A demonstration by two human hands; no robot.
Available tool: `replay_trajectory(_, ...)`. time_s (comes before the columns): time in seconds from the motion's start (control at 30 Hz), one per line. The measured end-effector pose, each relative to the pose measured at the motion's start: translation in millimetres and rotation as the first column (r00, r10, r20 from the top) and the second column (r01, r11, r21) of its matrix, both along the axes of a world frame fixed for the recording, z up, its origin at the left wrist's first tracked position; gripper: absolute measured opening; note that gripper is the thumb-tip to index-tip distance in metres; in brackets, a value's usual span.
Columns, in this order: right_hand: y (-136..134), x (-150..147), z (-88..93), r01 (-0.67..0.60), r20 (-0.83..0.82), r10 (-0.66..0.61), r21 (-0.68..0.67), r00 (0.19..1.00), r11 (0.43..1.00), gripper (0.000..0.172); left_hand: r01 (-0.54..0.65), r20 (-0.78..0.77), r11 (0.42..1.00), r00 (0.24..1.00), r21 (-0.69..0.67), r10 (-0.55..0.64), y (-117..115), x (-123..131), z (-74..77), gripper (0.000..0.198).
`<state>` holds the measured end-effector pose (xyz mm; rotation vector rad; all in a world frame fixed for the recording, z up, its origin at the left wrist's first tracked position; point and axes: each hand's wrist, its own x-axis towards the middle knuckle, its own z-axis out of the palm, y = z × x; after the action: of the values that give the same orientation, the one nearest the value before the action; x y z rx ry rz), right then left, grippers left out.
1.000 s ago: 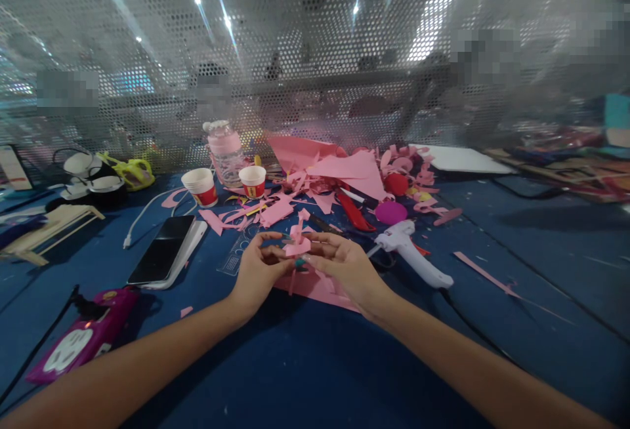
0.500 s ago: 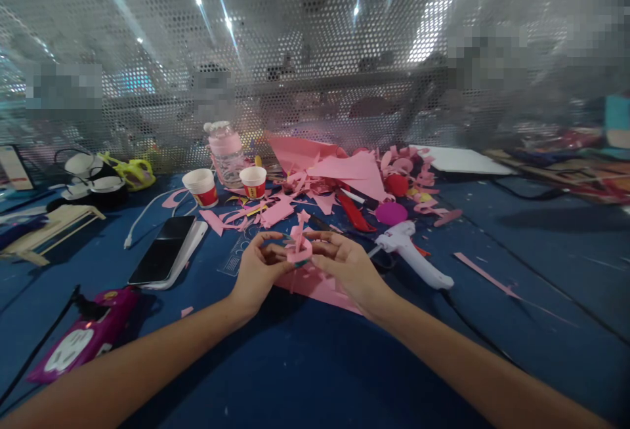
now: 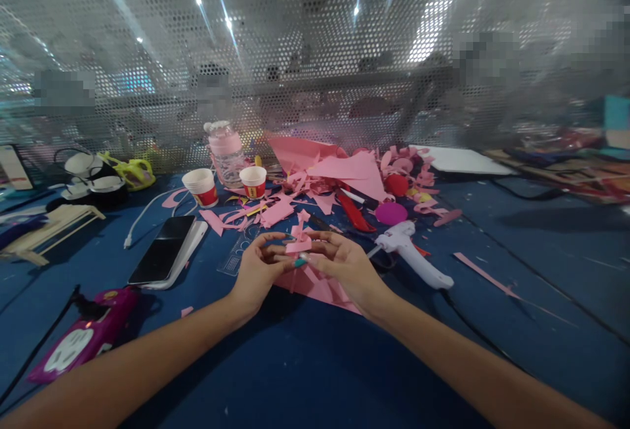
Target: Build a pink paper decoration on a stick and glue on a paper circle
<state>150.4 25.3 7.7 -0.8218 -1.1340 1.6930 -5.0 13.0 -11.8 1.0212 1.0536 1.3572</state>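
Between my fingertips is a small pink paper piece (image 3: 298,242), with a curled band and a strip sticking up above it. My left hand (image 3: 263,271) pinches it from the left, its thumb with a teal nail in front. My right hand (image 3: 347,268) closes on it from the right, thumb tip meeting the left thumb. Fingers hide part of the piece. Below the hands a larger pink sheet (image 3: 325,288) lies on the blue table. A white glue gun (image 3: 413,255) rests just right of my right hand, and a red-handled cutter (image 3: 353,212) lies beyond it.
Pink paper scraps (image 3: 354,173) are heaped at the back before a perforated metal screen (image 3: 315,42). Paper cups (image 3: 201,187) and a bottle (image 3: 225,150) stand back left. A phone (image 3: 165,248) and a purple power strip (image 3: 86,337) lie left; the glue gun's cord runs right.
The curled band of the pink paper piece has turned and sits slightly higher between my fingers. My thumbs have come together in front of it; both arms stay nearly in place.
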Motion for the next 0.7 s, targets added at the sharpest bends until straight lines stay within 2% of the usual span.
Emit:
replay_trajectory(0.17,2.1,1.3,-1.9,0.016,0.018,-0.017,0.004,1.0,1.0,0.042,0.037,0.024,0.999,0.999,-0.031,-0.036,-0.9,1.0,2.7,0.04)
replay_trajectory(0.53,3.3,-0.2,-5.4,0.02,-0.009,-0.02,0.005,1.0,1.0,0.04,-0.007,0.058,1.0,0.998,-0.012,0.007,-0.9,1.1,0.7,0.043)
replay_trajectory(0.7,0.9,0.2,-3.3,0.016,0.013,-0.017,0.064,1.0,0.998,0.041,-0.031,0.062,0.999,0.998,-0.017,0.032,0.3,0.1,0.4,0.043)
